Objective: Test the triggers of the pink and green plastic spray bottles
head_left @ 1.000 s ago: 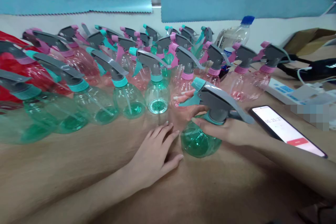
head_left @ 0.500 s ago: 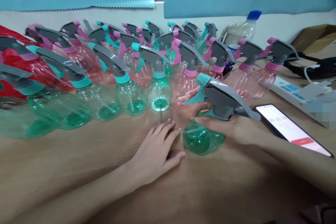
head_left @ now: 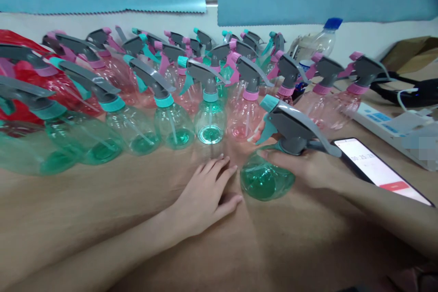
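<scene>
The right hand [head_left: 308, 169] is wrapped round the green spray bottle [head_left: 265, 180] near its neck. The left hand [head_left: 205, 191] holds nothing and lies spread on the table [head_left: 212, 260], just beside the bottle. The bottle looks light, thin and smooth, so it might slip or squash; the neck seems the best place to grip.

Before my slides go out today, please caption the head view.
Right hand grips a green spray bottle; left hand rests on the table, before rows of green and pink bottles.
</scene>
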### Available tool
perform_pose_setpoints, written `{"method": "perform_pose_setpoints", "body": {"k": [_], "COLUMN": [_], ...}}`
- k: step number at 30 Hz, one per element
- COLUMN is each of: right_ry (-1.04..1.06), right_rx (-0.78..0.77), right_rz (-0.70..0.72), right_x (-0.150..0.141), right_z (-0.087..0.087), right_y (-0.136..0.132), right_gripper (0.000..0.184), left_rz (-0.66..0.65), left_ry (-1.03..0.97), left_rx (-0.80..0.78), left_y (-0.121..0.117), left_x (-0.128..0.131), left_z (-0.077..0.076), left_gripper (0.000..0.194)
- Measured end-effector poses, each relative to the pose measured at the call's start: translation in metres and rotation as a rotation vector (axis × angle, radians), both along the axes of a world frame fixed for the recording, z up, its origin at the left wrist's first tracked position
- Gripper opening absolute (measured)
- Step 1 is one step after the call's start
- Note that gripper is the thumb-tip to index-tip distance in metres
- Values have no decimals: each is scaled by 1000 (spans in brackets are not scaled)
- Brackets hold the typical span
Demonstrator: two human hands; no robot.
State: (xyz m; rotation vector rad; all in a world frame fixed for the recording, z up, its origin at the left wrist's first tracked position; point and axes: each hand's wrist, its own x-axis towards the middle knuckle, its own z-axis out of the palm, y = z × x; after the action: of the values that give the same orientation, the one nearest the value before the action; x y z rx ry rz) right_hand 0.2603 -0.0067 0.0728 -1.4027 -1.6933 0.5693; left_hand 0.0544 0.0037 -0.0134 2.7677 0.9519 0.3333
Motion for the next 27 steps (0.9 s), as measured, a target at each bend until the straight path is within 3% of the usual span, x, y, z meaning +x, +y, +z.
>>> {"method": "perform_pose_setpoints", "body": {"k": [7, 12, 18, 27], "right_ry": [96, 199, 205, 38], "right_rx": [49, -126, -136, -38], "right_rz": [113, 204, 200, 55], "right_x": [3, 0, -1, -2], "right_z": [-6, -6, -2, 4], "right_y": [1, 6, 3, 1], "right_gripper": [18, 27, 28, 22], "left_rz": [6, 9, 10, -4], "left_ry": [-6, 13, 10, 9], "left_rx": [-3, -7, -9, -1], "left_y": [0, 0, 0, -1], "left_x": [0, 0, 0, 1], "left_z": [-1, 0, 1, 2], "left_gripper": [54, 55, 54, 54]}}
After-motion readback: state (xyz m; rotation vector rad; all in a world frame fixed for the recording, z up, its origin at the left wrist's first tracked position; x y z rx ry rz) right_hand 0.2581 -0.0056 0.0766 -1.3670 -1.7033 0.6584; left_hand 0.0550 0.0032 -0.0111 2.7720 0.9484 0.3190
